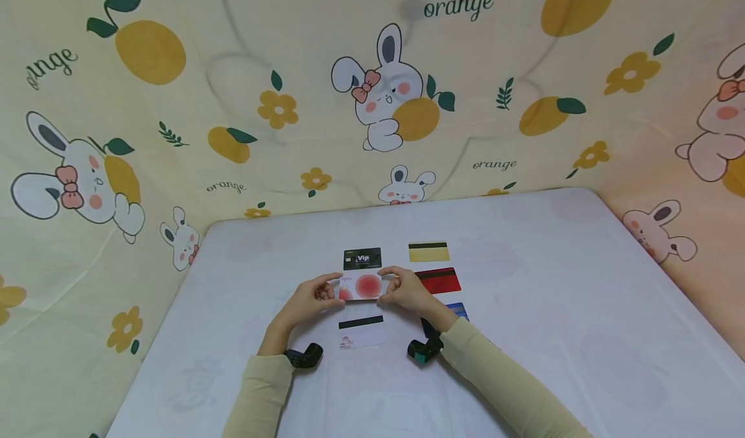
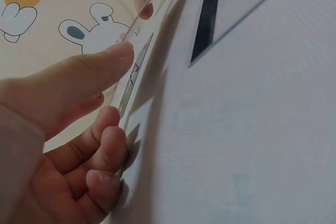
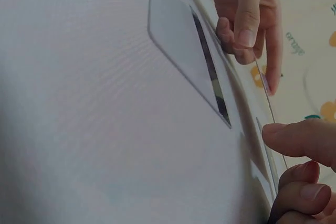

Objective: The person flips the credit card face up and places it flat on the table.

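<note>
Both hands hold one white card (image 1: 368, 286) with a red circle on it, by its left and right ends. My left hand (image 1: 310, 297) pinches the left end between thumb and forefinger. At the right end, the thumb and forefinger of my right hand (image 1: 409, 290) do the same. Both wrist views show the card edge-on, raised off the table. Just beyond it lies a black "Vip" card (image 1: 362, 259). Nearer to me, a white card (image 1: 362, 336) with a black stripe lies flat. In the left wrist view the thumb (image 2: 105, 66) presses the card's edge.
To the right lie a gold card (image 1: 429, 253), a red card (image 1: 442, 281) and a blue card (image 1: 460, 310), the last partly hidden by the right wrist. Black cameras sit on both wrists. A printed curtain (image 1: 279, 166) borders the white table (image 1: 524, 295).
</note>
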Tool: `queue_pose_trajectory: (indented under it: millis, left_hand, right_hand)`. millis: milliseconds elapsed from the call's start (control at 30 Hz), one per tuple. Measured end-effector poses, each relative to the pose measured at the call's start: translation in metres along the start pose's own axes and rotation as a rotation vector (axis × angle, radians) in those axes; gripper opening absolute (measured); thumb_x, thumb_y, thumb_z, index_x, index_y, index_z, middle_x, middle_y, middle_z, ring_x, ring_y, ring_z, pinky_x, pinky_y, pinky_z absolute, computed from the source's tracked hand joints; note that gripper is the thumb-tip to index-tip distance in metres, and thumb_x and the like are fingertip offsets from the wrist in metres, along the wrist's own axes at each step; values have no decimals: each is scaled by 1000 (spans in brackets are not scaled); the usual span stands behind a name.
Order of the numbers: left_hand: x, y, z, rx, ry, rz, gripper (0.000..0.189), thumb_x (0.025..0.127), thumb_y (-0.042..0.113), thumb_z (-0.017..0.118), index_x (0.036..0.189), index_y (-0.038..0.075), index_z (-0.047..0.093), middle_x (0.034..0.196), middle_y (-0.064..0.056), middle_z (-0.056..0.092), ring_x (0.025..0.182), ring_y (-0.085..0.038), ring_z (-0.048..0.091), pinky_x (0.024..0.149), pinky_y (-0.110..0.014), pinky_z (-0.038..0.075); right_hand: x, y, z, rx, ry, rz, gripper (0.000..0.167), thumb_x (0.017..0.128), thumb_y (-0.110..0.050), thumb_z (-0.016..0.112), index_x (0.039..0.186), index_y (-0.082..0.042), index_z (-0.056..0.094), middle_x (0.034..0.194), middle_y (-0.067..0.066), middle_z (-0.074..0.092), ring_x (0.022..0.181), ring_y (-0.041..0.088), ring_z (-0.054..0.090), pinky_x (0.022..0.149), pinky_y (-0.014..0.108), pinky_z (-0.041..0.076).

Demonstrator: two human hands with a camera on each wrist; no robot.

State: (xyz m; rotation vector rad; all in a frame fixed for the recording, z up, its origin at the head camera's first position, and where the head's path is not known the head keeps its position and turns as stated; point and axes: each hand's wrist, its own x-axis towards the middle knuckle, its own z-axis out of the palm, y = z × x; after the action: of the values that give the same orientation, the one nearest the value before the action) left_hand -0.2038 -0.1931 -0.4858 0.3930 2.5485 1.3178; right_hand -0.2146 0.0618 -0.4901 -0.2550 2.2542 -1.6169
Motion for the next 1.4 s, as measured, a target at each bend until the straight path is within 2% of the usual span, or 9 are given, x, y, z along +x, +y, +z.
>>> queue_pose_trajectory:
  millis: [333, 533, 767, 900, 1167, 1400]
  left_hand:
    - [1, 7, -1, 38, -16, -86, 56, 81, 16, 77, 133, 11, 57, 78, 0, 53, 70, -11, 46, 64, -20, 38]
    - [4, 7, 0, 54, -7, -100, 55, 79, 14, 78, 130, 9, 59, 76, 0, 54, 68, -12, 45, 62, -20, 37]
    - [4, 11, 2, 100, 14, -107, 53, 77, 11, 78, 127, 7, 61, 73, 0, 54, 65, -11, 45, 61, -20, 36]
    - [3, 13, 4, 112, 20, -124, 52, 76, 11, 79, 125, 6, 63, 72, 0, 54, 64, -11, 45, 60, -21, 36]
    - [5, 14, 6, 136, 28, -162, 51, 75, 13, 81, 123, 9, 65, 72, 0, 53, 65, -12, 44, 61, -22, 35]
    - [5, 16, 5, 150, 25, -158, 52, 75, 13, 81, 124, 9, 65, 71, 0, 52, 64, -12, 44, 61, -22, 35]
  right_hand:
    - [0, -3, 2, 8, 48, 73, 56, 71, 3, 78, 123, 0, 58, 53, -5, 49, 50, 8, 41, 51, 20, 32]
    - [1, -2, 6, -7, 80, 67, 55, 69, 4, 79, 121, 1, 61, 52, -5, 48, 50, 8, 42, 53, 21, 35]
    - [1, -2, 10, -58, 138, 102, 53, 69, 1, 81, 119, -4, 64, 53, -4, 46, 49, 9, 41, 51, 21, 34]
    - [-1, -4, 11, -82, 142, 115, 52, 70, 0, 81, 119, -6, 64, 54, -3, 46, 50, 10, 42, 52, 21, 34]
    - [-1, -3, 9, -62, 124, 124, 55, 70, 2, 80, 121, -6, 63, 55, -3, 47, 50, 11, 42, 51, 21, 35]
    - [1, -2, 8, -41, 124, 145, 56, 69, 2, 81, 121, -7, 63, 55, -3, 47, 47, 10, 40, 45, 20, 32]
